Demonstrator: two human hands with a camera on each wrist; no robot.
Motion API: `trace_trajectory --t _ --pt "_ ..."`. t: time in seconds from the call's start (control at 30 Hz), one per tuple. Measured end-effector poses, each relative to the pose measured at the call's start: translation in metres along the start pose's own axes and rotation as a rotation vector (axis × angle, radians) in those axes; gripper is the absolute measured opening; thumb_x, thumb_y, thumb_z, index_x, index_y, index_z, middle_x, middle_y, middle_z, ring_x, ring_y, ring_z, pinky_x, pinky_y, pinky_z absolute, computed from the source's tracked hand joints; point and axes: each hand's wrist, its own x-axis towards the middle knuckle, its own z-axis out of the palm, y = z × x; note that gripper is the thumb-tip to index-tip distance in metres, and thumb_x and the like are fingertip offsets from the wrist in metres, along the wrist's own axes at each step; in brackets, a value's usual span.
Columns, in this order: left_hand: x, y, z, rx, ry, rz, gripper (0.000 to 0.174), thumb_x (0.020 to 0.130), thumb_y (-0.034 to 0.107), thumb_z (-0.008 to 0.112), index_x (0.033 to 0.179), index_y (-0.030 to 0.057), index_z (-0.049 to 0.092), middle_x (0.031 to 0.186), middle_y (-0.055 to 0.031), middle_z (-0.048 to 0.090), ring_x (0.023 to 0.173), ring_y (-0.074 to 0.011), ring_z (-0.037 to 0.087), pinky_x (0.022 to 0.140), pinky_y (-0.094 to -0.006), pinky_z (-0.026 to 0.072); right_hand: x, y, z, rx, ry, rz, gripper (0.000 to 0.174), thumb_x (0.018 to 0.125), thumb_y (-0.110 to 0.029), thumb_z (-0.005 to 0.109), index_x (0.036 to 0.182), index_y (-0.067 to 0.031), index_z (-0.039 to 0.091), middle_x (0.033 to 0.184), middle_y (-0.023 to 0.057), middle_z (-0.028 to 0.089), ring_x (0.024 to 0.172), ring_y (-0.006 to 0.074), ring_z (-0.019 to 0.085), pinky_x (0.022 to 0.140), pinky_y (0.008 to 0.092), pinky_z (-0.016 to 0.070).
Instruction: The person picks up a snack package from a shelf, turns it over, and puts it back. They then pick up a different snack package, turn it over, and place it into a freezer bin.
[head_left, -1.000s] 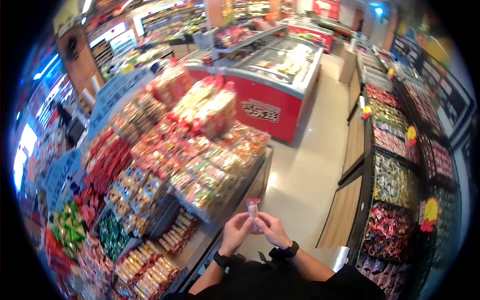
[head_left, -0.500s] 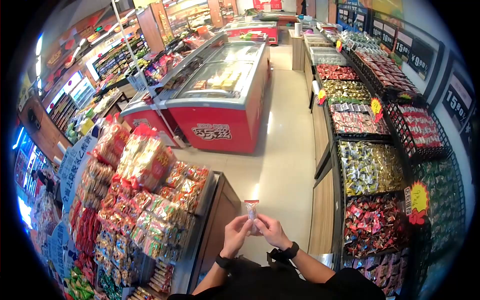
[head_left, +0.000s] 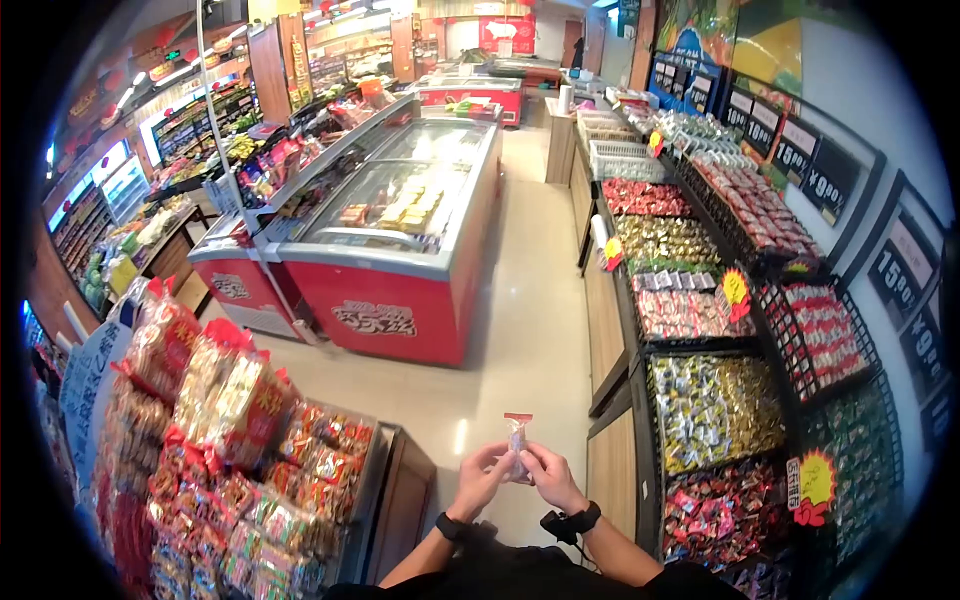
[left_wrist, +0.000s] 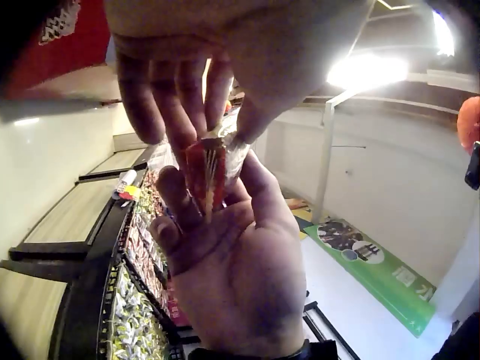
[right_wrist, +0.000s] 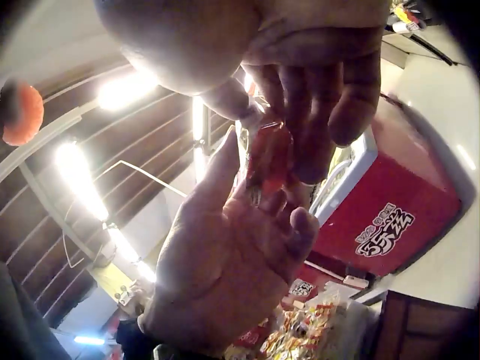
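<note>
Between my two hands stands a small snack in a clear wrapper with a red end point(head_left: 517, 418), upright in front of my body. My left hand point(head_left: 482, 482) pinches it from one side with thumb and fingers, and my right hand point(head_left: 555, 480) does the same from the other. Seen from the left wrist, the red part of the snack packet point(left_wrist: 204, 176) shows between the fingertips of both hands. The right wrist view shows the packet's red, shiny side point(right_wrist: 271, 154); what is inside is not clear.
On the left, a stand is piled with bagged snacks point(head_left: 235, 400). Ahead is a red chest freezer point(head_left: 390, 310) with glass lids. Along the right run bins of wrapped sweets point(head_left: 710, 410) with price signs point(head_left: 822, 480). A pale tiled aisle point(head_left: 530, 270) lies between.
The head view has turned leftward-to-right, so the snack stand slid left and the freezer and aisle came more to the middle. Both hands still hold the snack packet.
</note>
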Motion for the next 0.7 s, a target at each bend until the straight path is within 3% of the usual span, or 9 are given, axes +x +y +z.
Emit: trace_trajectory --t 0.27,0.43,0.53,0.7 --pt "0.119 0.025 -0.02 0.03 -0.137 -0.032 0.03 0.095 0.018 0.062 0.119 -0.0006 0.062 0.097 -0.0039 0.067 0.082 -0.008 0.061 0.065 -0.0222 0.05 0.109 -0.01 -0.011 0.148 0.136 -0.047 0.037 0.098 -0.02 0.055 0.126 0.0044 0.055 0.1 0.0121 0.068 0.091 0.0141 0.065 0.077 0.0293 0.0557" --pt "0.178 0.023 -0.026 0.093 -0.163 -0.015 0.03 0.095 0.017 0.063 0.119 -0.0018 0.062 0.096 -0.0052 0.067 0.079 -0.008 0.061 0.061 -0.0215 0.0511 0.157 -0.003 -0.022 0.157 0.146 -0.036 0.038 0.098 -0.02 0.056 0.128 0.0035 0.053 0.101 0.0108 0.067 0.091 0.0134 0.065 0.077 0.0289 0.056" --pt "0.216 0.011 -0.024 0.058 -0.145 -0.036 0.03 0.094 0.017 0.064 0.116 -0.002 0.063 0.098 -0.0085 0.069 0.085 -0.0137 0.066 0.064 -0.0247 0.0521 0.192 0.001 -0.036 0.151 0.163 -0.021 0.038 0.098 -0.02 0.057 0.126 0.0041 0.053 0.097 0.0117 0.068 0.089 0.015 0.067 0.077 0.029 0.0559" --pt "0.285 0.015 -0.004 0.031 -0.139 -0.005 0.028 0.093 0.015 0.064 0.115 -0.0028 0.062 0.096 -0.0073 0.068 0.08 -0.0114 0.064 0.061 -0.0231 0.0523 0.252 0.003 -0.074 0.144 0.177 -0.06 0.04 0.097 -0.024 0.058 0.125 0.004 0.054 0.098 0.0121 0.068 0.089 0.0158 0.067 0.077 0.0294 0.0547"
